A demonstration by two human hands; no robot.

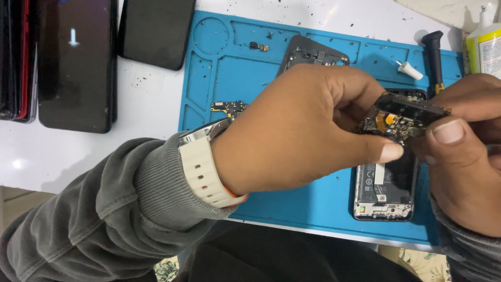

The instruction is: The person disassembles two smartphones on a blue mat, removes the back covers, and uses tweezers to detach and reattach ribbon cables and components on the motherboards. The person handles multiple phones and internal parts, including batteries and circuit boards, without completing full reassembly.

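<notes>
White bench (151,99) under us, speckled with dark crumbs, and a blue work mat (313,201) is lying across it. We are holding a small circuit board (402,117) up in the air, above the opened phone (386,190) that is resting on the mat with its insides facing up. Our left hand (302,128) is pinching the board's near edge, thumb stretched out underneath, fingers (389,152) closed narrow on it. Our right hand (462,151) is gripping the other end, thumb pressing on top; something thin may be sitting in that hand too, but we cannot tell for sure.

To our eye, we are in the middle of working on the board itself, looking it over or picking at a part on it with both hands. Whatever comes next is calling for a light, steady pinch by the edges, since the orange ribbon bits on it look delicate.

Around us: a dark back frame (313,52) and a smaller board piece (228,108) are lying on the mat, a black-handled tool (433,52) and a white tip (409,70) are sitting further off, a bottle (485,44) is standing at the corner, and dark phones (78,62) are lined up off to the left. A pale watch (206,167) is sitting on our left wrist.
</notes>
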